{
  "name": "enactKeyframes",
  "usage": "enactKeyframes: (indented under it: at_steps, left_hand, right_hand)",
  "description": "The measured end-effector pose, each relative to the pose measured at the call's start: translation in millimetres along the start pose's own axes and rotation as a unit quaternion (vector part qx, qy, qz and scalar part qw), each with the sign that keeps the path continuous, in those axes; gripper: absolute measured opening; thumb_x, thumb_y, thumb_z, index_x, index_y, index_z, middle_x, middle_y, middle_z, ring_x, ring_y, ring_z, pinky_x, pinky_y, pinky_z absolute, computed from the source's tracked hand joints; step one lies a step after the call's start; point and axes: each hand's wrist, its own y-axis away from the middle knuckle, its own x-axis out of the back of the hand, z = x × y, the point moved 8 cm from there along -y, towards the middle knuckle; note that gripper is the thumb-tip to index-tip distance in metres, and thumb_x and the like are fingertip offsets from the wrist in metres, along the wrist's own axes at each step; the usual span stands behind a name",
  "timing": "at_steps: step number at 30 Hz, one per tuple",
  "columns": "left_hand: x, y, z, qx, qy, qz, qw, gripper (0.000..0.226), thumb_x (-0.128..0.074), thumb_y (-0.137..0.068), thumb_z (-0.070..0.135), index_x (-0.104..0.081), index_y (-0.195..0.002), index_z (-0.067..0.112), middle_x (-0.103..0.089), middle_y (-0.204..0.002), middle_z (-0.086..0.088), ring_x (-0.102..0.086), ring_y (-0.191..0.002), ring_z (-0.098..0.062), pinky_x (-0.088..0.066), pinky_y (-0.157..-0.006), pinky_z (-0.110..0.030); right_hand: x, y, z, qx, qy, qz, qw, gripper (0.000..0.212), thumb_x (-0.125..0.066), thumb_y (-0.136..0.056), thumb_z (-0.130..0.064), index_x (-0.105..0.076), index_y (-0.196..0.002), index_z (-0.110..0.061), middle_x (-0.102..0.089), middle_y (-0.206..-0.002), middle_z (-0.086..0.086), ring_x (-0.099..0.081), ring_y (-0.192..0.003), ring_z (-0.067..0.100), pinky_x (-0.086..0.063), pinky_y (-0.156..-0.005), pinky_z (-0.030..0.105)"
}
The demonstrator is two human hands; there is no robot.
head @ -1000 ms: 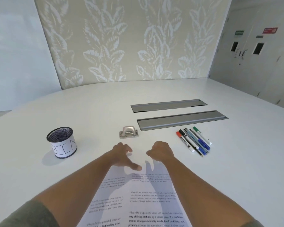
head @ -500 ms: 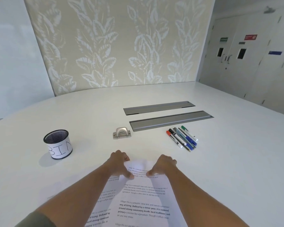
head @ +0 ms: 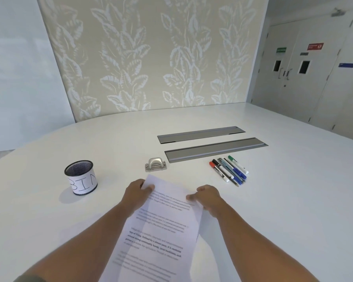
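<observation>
A printed sheet of paper [head: 161,226] is lifted off the white table [head: 293,200], its far end raised and tilted left. My left hand [head: 136,195] pinches the sheet's far left corner, thumb on top. My right hand [head: 208,198] pinches the right edge near the far end, fingers curled under. The paper's near end runs out of the bottom of the view between my forearms.
A black mesh cup labelled BIN [head: 81,177] stands at the left. A small silver hole punch [head: 155,164] sits just beyond the paper. Several markers and pens [head: 228,169] lie at the right. Two grey cable-slot lids [head: 214,148] are set into the table farther back.
The paper lay flat on the table with my hands at its far edge; both hands now pinch it and have lifted its far end, tilting it left.
</observation>
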Motion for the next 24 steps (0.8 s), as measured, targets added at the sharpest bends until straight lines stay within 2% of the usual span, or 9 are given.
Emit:
enactKeyframes:
  at_steps: [3,6,8,10,12,15,17,20,24]
  left_hand:
    - [16,-1,-16,0.042,0.055,0.025,0.997,0.023,-0.058,-0.095,0.030,-0.064,-0.093,0.007,-0.071,-0.094,-0.012,-0.068,-0.089,-0.033,-0.052,-0.076,-0.038]
    - [29,2,-25,0.070,0.082,0.034,0.994,0.027,-0.057,-0.096,0.032,-0.061,-0.093,0.005,-0.069,-0.096,-0.011,-0.063,-0.079,-0.026,-0.047,-0.069,-0.033]
    - [38,4,-31,0.078,0.077,0.033,0.993,0.037,-0.056,-0.096,0.040,-0.060,-0.093,0.004,-0.063,-0.092,-0.009,-0.054,-0.073,-0.021,-0.040,-0.066,-0.031]
    - [47,5,-39,0.084,0.097,0.031,0.991,0.056,-0.055,-0.092,0.053,-0.062,-0.094,-0.003,-0.065,-0.091,-0.015,-0.061,-0.076,-0.029,-0.047,-0.072,-0.034]
    - [56,8,-45,0.087,0.125,0.041,0.987,0.067,-0.051,-0.091,0.061,-0.066,-0.096,-0.004,-0.071,-0.095,-0.016,-0.068,-0.089,-0.032,-0.054,-0.080,-0.037]
    - [70,16,-53,0.093,0.143,0.087,0.982,0.052,-0.042,-0.099,0.050,-0.073,-0.090,0.010,-0.074,-0.088,-0.003,-0.065,-0.085,-0.025,-0.050,-0.080,-0.037]
    - [77,19,-58,0.065,0.062,0.099,0.991,0.038,-0.044,-0.099,0.038,-0.074,-0.089,0.018,-0.073,-0.089,0.004,-0.062,-0.085,-0.020,-0.048,-0.083,-0.038]
    - [74,27,-57,-0.006,-0.103,0.056,0.993,0.005,-0.063,-0.090,0.032,-0.068,-0.093,0.031,-0.070,-0.101,0.010,-0.061,-0.089,-0.007,-0.046,-0.079,-0.028]
    - [59,39,-56,-0.059,-0.191,-0.024,0.980,0.052,-0.074,-0.061,0.058,-0.060,-0.108,0.040,-0.053,-0.108,0.015,-0.050,-0.100,-0.007,-0.045,-0.086,-0.028]
  right_hand:
    - [-14,4,2,-0.034,-0.088,-0.041,0.995,0.051,-0.084,-0.071,-0.002,-0.055,-0.113,-0.005,-0.066,-0.103,0.011,-0.066,-0.090,0.026,-0.056,-0.074,0.032]
    - [-25,7,0,-0.033,-0.104,-0.061,0.992,0.025,-0.080,-0.075,0.004,-0.061,-0.091,-0.002,-0.068,-0.087,0.010,-0.066,-0.079,0.023,-0.058,-0.076,0.033]
    - [-32,8,-3,-0.020,-0.105,-0.079,0.991,0.025,-0.074,-0.079,0.006,-0.064,-0.102,0.002,-0.073,-0.096,0.013,-0.069,-0.079,0.023,-0.058,-0.067,0.031]
    - [-36,9,-7,0.000,-0.082,-0.082,0.993,0.024,-0.069,-0.082,0.004,-0.065,-0.106,0.000,-0.074,-0.102,0.011,-0.068,-0.081,0.022,-0.058,-0.068,0.031]
    - [-35,9,-10,0.019,-0.062,-0.079,0.995,0.016,-0.066,-0.084,0.001,-0.066,-0.099,-0.004,-0.072,-0.093,0.007,-0.063,-0.071,0.017,-0.050,-0.057,0.024]
    - [-34,8,-12,0.041,-0.049,-0.071,0.995,0.013,-0.062,-0.086,0.000,-0.065,-0.097,-0.005,-0.063,-0.080,0.004,-0.050,-0.057,0.013,-0.033,-0.044,0.020]
    - [-36,5,-8,0.045,-0.046,-0.078,0.995,0.020,-0.058,-0.085,0.002,-0.066,-0.103,-0.001,-0.063,-0.083,0.006,-0.049,-0.059,0.015,-0.033,-0.049,0.021]
    - [-41,8,-8,0.059,-0.031,-0.080,0.995,0.020,-0.050,-0.084,-0.003,-0.067,-0.094,-0.005,-0.065,-0.085,0.005,-0.056,-0.073,0.021,-0.042,-0.066,0.031]
    - [-51,15,-9,0.064,-0.038,-0.107,0.991,0.019,-0.053,-0.071,-0.008,-0.060,-0.061,-0.023,-0.059,-0.078,0.003,-0.051,-0.077,0.022,-0.036,-0.069,0.033]
